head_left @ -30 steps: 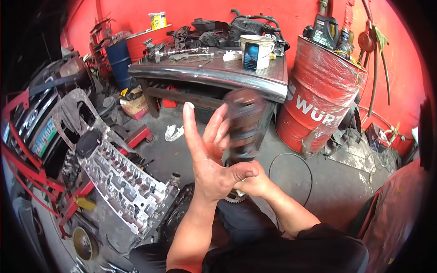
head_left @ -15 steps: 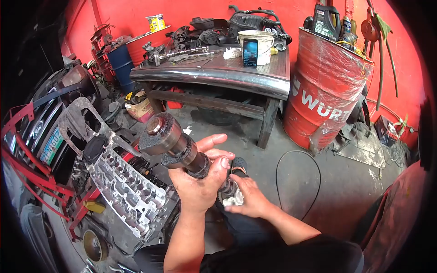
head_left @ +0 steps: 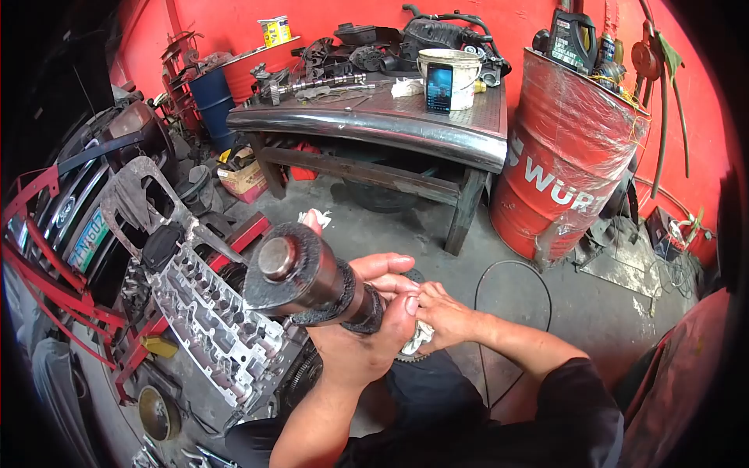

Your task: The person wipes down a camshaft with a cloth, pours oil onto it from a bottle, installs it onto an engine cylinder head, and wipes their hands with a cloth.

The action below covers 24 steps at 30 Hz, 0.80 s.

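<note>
My left hand (head_left: 361, 343) is wrapped around a dark camshaft (head_left: 343, 292). The shaft's near end, with a round journal and a rough black lobe, tilts up towards me. Further down the shaft, my right hand (head_left: 446, 316) presses a crumpled white rag (head_left: 420, 340) against it, fingers closed. A toothed gear edge shows just below the rag. Much of the shaft's far part is hidden behind my hands. To the left of my left hand lies a silver cylinder head (head_left: 214, 320).
A metal-edged table (head_left: 374, 129) ahead bears another camshaft (head_left: 320, 84), engine parts, a white bucket (head_left: 462, 90) and a phone (head_left: 438, 87). Right of it stands a red drum (head_left: 562, 156). A plastic chair (head_left: 152, 191) stands left, and a black cable loop (head_left: 550, 312) lies on the floor.
My right hand and the rag have moved up the shaft, close to my left hand. The camshaft and left hand have shifted slightly right and down in view.
</note>
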Motion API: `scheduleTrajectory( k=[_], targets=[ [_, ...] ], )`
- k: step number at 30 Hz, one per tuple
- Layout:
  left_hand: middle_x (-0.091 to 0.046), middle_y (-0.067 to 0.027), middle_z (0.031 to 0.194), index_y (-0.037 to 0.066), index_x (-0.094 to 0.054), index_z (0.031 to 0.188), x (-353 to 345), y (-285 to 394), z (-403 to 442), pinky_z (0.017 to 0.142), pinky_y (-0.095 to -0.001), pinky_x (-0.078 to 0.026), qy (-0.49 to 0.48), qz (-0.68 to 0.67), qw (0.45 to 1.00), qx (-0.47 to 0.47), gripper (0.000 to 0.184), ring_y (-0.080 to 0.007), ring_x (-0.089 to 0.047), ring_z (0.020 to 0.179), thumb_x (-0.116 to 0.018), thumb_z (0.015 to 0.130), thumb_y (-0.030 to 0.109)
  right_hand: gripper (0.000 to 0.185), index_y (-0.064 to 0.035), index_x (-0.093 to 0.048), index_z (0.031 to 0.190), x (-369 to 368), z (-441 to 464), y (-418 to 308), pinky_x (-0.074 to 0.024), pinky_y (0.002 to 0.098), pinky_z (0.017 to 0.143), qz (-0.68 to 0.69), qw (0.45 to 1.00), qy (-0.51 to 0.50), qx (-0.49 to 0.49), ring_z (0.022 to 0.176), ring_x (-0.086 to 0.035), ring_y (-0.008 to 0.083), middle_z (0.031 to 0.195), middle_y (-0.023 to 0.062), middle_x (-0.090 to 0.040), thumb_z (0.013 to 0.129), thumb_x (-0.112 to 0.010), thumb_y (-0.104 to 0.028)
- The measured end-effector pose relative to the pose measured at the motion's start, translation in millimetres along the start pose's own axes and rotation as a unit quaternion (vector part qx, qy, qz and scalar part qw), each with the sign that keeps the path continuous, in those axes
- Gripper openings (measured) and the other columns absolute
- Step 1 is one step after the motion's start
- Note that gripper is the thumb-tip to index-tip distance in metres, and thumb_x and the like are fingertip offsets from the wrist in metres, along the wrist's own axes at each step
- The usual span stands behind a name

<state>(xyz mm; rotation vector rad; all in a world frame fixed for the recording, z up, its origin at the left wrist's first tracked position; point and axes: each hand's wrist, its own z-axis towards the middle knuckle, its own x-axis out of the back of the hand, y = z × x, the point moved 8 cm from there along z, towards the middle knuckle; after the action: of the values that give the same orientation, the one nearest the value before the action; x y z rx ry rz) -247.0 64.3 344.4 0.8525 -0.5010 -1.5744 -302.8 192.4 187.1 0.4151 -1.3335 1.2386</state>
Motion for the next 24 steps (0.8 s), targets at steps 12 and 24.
scheduleTrajectory(
  k=[12,24],
  targets=[
    [-0.065,-0.0195,0.110,0.003,0.014,0.156,3.7,-4.0,2.5,0.080,-0.0319,-0.057,0.019,-0.025,0.999,0.009,0.108,-0.0186,-0.069,0.084,-0.067,0.085,-0.007,0.049,-0.0109,-0.069,0.109,6.9,32.6,27.5,-0.0449,0.0419,0.090,-0.169,0.962,-0.202,0.075,0.108,-0.056,0.0268,0.109,0.0066,-0.060,0.066,-0.085,-0.025],
    [-0.068,-0.0150,0.096,-0.008,-0.058,0.107,7.6,-1.7,7.2,0.064,-0.0280,-0.057,0.060,-0.007,0.998,0.018,0.030,-0.0162,-0.069,0.072,-0.073,0.082,-0.003,0.092,-0.0167,-0.049,0.143,-10.1,-1.5,13.4,-0.0291,0.0468,0.114,0.094,0.983,-0.146,-0.062,0.138,-0.038,0.0330,0.137,0.0140,-0.052,0.063,-0.091,-0.030]
  ],
)
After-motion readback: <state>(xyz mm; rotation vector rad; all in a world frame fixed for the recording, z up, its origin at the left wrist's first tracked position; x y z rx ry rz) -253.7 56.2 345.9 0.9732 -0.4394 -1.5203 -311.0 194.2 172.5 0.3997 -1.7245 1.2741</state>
